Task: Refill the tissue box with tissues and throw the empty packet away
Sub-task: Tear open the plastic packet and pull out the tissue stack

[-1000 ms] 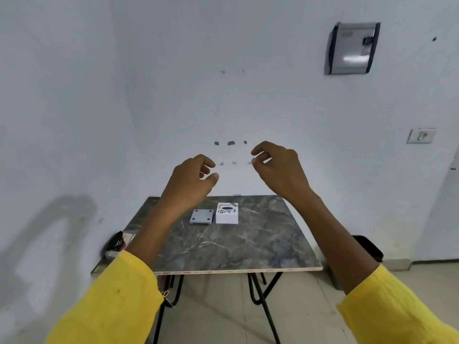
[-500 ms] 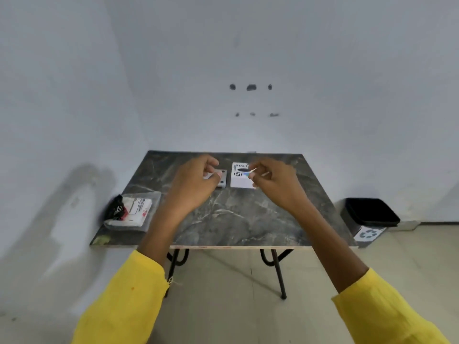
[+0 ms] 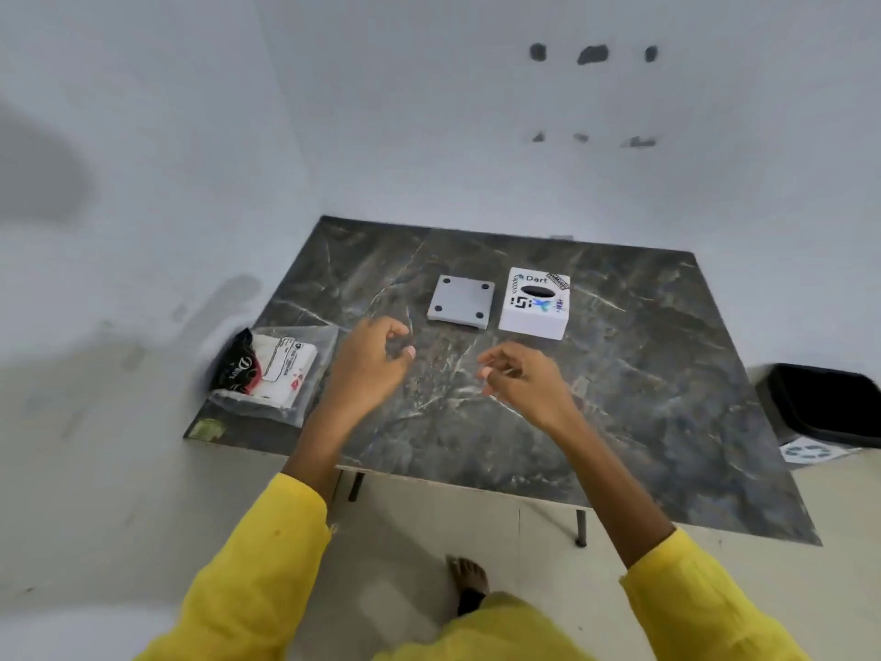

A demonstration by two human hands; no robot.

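Observation:
A white tissue box [image 3: 535, 305] with a dark oval slot on top stands at the back of the dark marble table [image 3: 643, 398]. Its grey base plate [image 3: 460, 302] lies flat just left of it. A clear plastic packet of tissues [image 3: 273, 374] rests at the table's left edge. My left hand [image 3: 369, 367] and my right hand [image 3: 522, 379] hover above the table's middle, in front of the box and plate. Both hold nothing, with fingers loosely curled and apart.
A black bin [image 3: 827, 405] with a recycling label stands on the floor right of the table. White walls close in behind and on the left. My bare foot [image 3: 469, 577] is on the tiled floor below the table's front edge.
The view has tilted down from the wall to the table. Both hands have dropped from chest height to just above the tabletop and stayed empty.

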